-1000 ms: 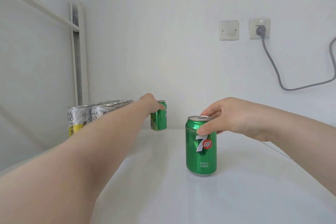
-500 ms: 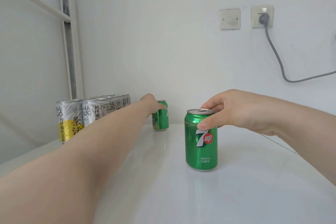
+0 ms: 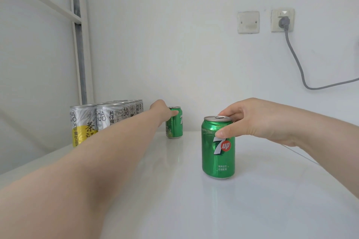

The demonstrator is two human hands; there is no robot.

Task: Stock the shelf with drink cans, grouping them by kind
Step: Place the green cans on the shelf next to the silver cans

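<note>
Head view: our left hand, fingers partly hidden, grasps the far green metal can at the back; our right hand pinches the near green metal can in the middle of the white shelf, free room around.

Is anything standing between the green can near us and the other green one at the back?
Nothing visible: only white shelf surface lies between the near green can and the far green can.
</note>
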